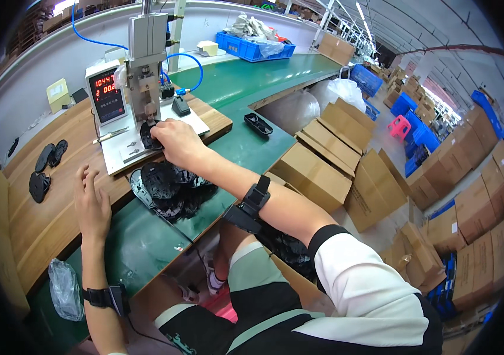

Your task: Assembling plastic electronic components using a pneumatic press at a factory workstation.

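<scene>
Press [148, 71] stands ahead of you, and low at its front your right hand [179, 142] grasps a black piece [147, 136], which sits at your fingertips, on the hand's left side. Your left hand [93, 204] is released, fingers loosely bent, well apart from that piece, near the wooden tabletop's [39, 231] edge. Nearer you, a heap of dark pieces [166, 188] lies on the green tabletop [139, 248].
</scene>
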Motion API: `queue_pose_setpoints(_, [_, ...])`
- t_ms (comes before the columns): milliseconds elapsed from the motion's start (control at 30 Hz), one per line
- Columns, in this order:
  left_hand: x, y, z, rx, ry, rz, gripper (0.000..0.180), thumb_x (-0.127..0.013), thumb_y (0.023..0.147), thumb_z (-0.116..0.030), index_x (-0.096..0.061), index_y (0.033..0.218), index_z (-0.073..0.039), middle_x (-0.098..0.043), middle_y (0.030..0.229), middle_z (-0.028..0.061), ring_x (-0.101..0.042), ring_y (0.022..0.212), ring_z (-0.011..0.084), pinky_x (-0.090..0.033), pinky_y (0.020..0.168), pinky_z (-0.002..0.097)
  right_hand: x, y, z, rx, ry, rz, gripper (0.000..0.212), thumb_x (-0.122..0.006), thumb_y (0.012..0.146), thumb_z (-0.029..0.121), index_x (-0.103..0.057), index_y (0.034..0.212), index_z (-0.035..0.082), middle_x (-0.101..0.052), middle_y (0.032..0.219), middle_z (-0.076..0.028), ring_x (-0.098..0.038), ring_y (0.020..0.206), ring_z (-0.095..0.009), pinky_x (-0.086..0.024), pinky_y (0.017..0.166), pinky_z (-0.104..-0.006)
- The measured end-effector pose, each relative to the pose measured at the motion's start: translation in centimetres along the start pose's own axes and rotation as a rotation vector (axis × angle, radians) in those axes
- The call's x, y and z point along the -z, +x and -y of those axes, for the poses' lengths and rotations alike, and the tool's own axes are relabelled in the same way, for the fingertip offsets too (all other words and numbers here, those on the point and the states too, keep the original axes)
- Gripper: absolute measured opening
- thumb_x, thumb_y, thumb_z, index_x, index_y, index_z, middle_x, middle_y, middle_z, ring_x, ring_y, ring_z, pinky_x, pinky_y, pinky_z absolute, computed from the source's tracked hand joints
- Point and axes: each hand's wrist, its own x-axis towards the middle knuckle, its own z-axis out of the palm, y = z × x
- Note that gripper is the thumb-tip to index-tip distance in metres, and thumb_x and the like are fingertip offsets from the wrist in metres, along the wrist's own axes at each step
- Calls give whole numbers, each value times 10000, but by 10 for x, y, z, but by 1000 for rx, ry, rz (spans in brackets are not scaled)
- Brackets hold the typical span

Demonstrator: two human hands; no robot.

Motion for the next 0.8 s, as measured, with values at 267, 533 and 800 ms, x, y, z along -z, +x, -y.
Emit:
queue_pose_setpoints(267, [-2, -1, 1, -2, -8, 9, 473, -598, 847, 68, -555, 1313, -3, -479, 1485, 208, -518, 1346, 457, -451, 1106, 502, 4, 1, -2, 24, 1, 10, 183, -677, 741, -61, -680, 904, 23, -706, 981, -146, -683, 999, -378, -576, 876, -497])
queue_pose_setpoints(533, [1, -5, 9, 69, 112, 53, 499, -606, 840, 46, -544, 1332, -4, -486, 1475, 227, -486, 1356, 461, -400, 1139, 518, 4, -2, 0, 44, 2, -32, 169, -669, 741, -65, -671, 881, 28, -696, 947, -143, -686, 969, -370, -584, 837, -482])
queue_pose_setpoints(800, [-5, -7, 25, 162, 300, 136, 519, -647, 909, -144, -534, 1401, -25, -477, 1521, 241, -447, 1411, 434, -351, 1184, 527, 11, 0, 2, 15, -9, 10, 160, -663, 756, -53, -669, 894, 28, -705, 976, -146, -683, 1006, -363, -576, 875, -473])
